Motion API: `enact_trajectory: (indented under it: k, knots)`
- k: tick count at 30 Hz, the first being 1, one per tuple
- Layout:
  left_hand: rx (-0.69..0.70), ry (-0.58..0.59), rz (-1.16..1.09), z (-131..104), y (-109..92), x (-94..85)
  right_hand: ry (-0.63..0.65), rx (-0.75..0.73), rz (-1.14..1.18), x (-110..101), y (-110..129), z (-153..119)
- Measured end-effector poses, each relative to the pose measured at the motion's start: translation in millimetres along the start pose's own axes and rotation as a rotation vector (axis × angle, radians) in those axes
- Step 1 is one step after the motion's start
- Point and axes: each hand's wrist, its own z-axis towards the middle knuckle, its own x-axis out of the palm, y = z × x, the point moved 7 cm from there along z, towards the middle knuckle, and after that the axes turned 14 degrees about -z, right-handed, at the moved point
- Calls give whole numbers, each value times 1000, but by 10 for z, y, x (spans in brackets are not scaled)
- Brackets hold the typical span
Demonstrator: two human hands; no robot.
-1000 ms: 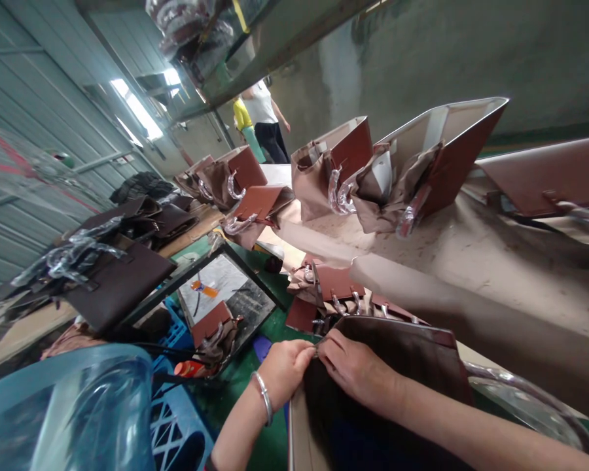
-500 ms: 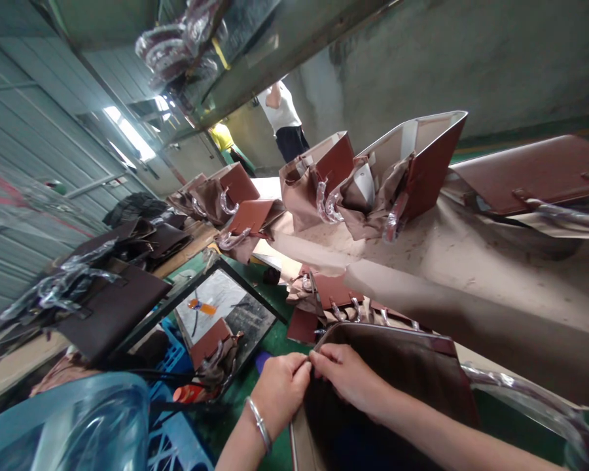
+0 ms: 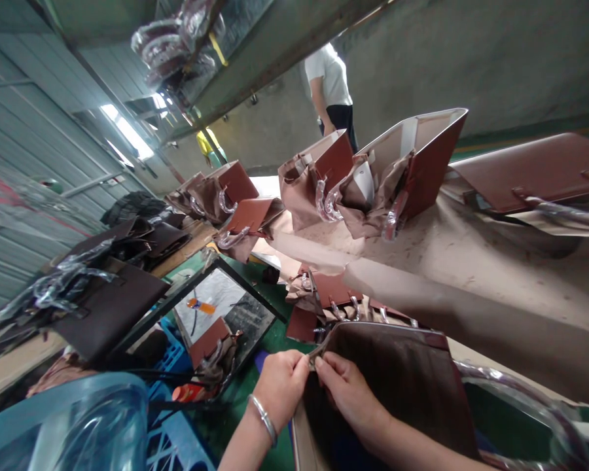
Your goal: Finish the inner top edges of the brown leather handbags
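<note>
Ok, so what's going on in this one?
The wearer's left hand and right hand are close together, both pinching the edge of a dark brown bag. A plastic-wrapped handle curves out from the bag's right side. Beyond, reddish-brown bags sit on a long table, with a co-worker farther back.

Odds and ends around a black-framed table (image 3: 251,319)

A pale sheet (image 3: 226,282) lies on the table, a small orange object (image 3: 201,306) on it. Nearer the camera than the table are a blue crate (image 3: 182,439) and some translucent blue plastic (image 3: 63,418). Ribbed metal wall (image 3: 14,111) rises to its left. Well beyond it are a person in a white top (image 3: 332,82) and another in yellow (image 3: 205,144).
</note>
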Motion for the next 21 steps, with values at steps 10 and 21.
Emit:
enact_trajectory:
  k: [10,21]
  knots:
    - [78,154,-174,-13,-87,29,-38,-158,-105,53,125,-88]
    - [99,162,-14,148,-26,53,54,-57,-215,-85,150,-11]
